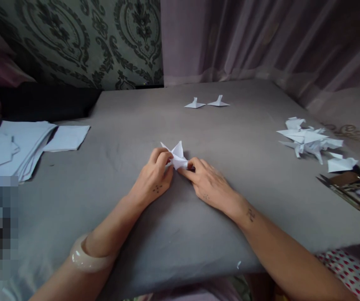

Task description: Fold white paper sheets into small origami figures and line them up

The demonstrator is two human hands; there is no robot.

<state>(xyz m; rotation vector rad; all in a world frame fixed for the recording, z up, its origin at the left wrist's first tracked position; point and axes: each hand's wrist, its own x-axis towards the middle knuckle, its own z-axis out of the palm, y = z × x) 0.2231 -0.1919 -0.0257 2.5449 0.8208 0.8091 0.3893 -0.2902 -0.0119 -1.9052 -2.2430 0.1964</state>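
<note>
A small white folded-paper figure (pixel 178 156), with pointed flaps standing up, is between my two hands at the middle of the table. My left hand (pixel 155 173) pinches its left side, fingers bent over the paper. On the other side my right hand (pixel 209 182) grips the lower right edge between thumb and fingers. Part of the paper is hidden behind the fingers. Two finished-looking paper birds, one on the left (pixel 195 103) and one on the right (pixel 219 101), stand side by side near the table's far edge.
Grey cloth covers the table (pixel 123 121). At the left lie a stack of white paper (pixel 26 142) and a folded sheet (pixel 68 138), with a black cloth (pixel 48 100) behind. A pile of folded paper figures (pixel 308 140) and thread snips (pixel 343 194) lie at the right.
</note>
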